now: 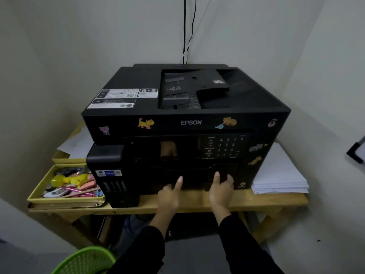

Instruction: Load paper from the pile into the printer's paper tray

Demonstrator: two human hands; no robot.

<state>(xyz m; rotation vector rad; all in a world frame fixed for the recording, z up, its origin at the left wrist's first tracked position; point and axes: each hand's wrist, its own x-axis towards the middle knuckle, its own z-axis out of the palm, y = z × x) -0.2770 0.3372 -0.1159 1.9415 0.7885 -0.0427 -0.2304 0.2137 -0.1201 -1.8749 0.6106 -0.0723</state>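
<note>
Hands (168, 194) (221, 189) apparently touching printer (187, 123) front; paper pile (280, 175) right.

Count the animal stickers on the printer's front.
7 stickers, possibly more hidden: purple cat far left, yellow cat left of the logo, orange cat, blue one, pink one at the right corner, grey one, orange one below it.

Matt black plastic on the Epson printer (185, 119), glossy on its control panel (187, 148); bare pale wood table (256, 201); white paper pile (280, 175); green plastic mesh basket (85, 261).
</note>
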